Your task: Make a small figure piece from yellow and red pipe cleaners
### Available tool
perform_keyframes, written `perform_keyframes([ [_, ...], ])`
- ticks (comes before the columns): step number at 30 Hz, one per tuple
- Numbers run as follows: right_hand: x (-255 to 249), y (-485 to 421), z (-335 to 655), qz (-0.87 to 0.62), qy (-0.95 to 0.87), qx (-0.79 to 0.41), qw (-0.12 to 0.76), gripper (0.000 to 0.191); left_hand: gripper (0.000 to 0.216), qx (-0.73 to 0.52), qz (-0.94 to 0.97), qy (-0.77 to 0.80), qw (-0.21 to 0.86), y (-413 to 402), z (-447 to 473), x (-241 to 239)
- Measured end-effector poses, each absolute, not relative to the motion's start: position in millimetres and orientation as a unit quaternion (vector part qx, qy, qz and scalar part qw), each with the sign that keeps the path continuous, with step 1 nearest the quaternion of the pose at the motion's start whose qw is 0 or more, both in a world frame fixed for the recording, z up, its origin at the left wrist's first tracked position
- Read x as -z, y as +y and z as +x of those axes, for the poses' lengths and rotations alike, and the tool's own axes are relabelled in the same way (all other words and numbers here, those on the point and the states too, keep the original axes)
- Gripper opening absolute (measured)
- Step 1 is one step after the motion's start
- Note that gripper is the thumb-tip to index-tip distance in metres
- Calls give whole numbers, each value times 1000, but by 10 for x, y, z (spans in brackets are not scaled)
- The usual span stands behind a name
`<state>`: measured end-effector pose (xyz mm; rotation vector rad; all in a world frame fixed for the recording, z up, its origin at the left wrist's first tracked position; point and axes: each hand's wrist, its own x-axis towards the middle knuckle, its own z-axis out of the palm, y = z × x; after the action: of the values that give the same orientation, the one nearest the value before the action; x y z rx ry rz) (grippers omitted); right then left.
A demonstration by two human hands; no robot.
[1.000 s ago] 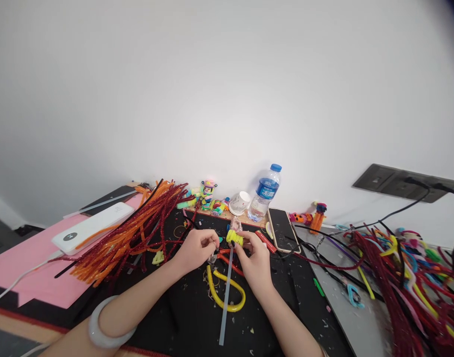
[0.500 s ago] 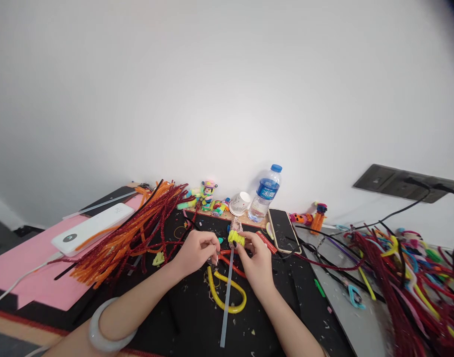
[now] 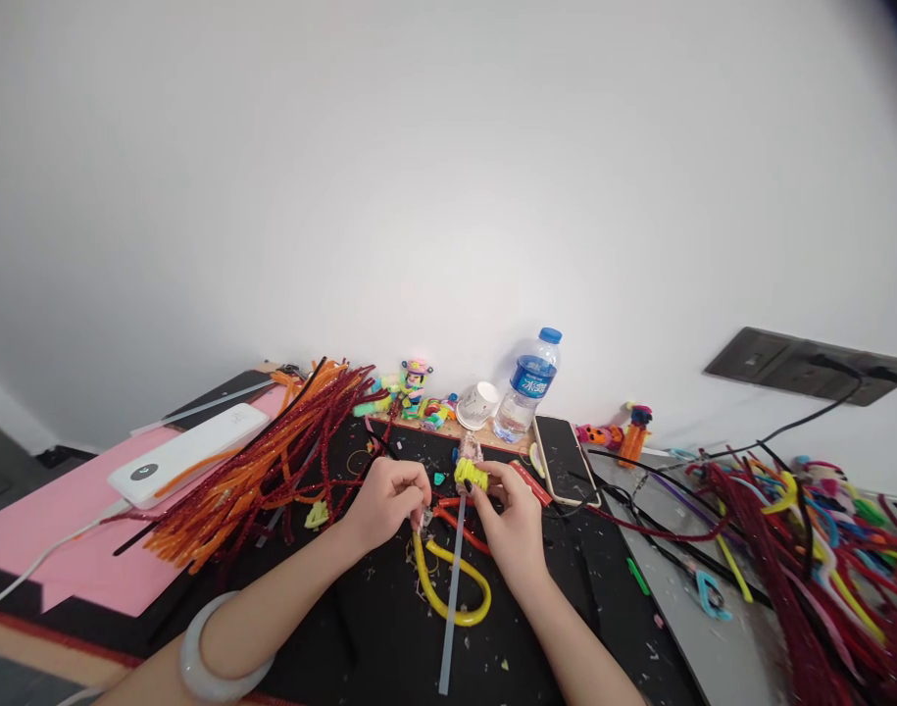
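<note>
My right hand (image 3: 513, 520) pinches a small piece wound with yellow pipe cleaner (image 3: 470, 475), held just above the black mat (image 3: 580, 579). My left hand (image 3: 385, 500) is closed, its fingertips pinched at something small next to that piece; I cannot make out what. A clear stick (image 3: 451, 603) runs from below the wound piece toward me. Under the hands lies a looped yellow pipe cleaner (image 3: 448, 588) and a red one (image 3: 455, 520). A pale bangle (image 3: 217, 652) sits on my left wrist.
Orange and dark red pipe cleaners (image 3: 264, 461) pile up at the left, beside a white power bank (image 3: 187, 453) on pink sheet (image 3: 58, 534). Behind stand small figures (image 3: 413, 384), a paper cup (image 3: 478, 404), a water bottle (image 3: 525, 384) and a phone (image 3: 564, 459). Mixed pipe cleaners (image 3: 801, 549) heap at right.
Both hands hold much the same pose; the view has shifted slightly, and the fingers have worked a little at the yellow wound piece.
</note>
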<state>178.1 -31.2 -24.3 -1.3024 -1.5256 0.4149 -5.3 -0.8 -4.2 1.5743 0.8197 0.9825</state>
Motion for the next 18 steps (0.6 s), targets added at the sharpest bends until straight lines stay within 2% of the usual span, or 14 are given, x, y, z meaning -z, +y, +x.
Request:
perform_keyframes([
  [9, 276, -302, 1785, -542, -636, -182, 519, 18, 17, -484, 675, 355, 429, 0, -94, 46],
  [18, 223, -317, 1764, -544, -638, -178, 514, 17, 17, -511, 660, 331, 441, 16, -102, 78],
])
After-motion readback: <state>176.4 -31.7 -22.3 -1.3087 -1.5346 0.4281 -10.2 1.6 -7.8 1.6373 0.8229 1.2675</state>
